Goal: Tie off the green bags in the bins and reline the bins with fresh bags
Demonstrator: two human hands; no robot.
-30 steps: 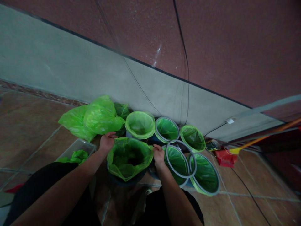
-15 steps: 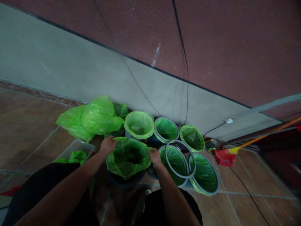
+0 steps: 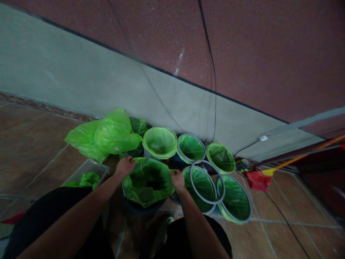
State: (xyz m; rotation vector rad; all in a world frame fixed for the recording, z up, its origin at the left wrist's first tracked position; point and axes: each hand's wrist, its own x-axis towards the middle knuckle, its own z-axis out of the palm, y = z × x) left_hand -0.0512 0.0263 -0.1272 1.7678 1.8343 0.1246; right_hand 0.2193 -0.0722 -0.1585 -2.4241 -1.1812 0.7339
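Both hands are clenched on the loose edge of the lime-green plastic liner [image 3: 147,183] draped in the dark bucket [image 3: 142,209] right in front of you: left hand [image 3: 124,167] on its far-left side, right hand [image 3: 178,181] on its right. Tip: keep opposite sides evenly taut so the plastic doesn't bunch at the rim.

Glossy thin plastic bin liner [image 3: 147,182]; rough, matt speckled wall [image 3: 242,57].
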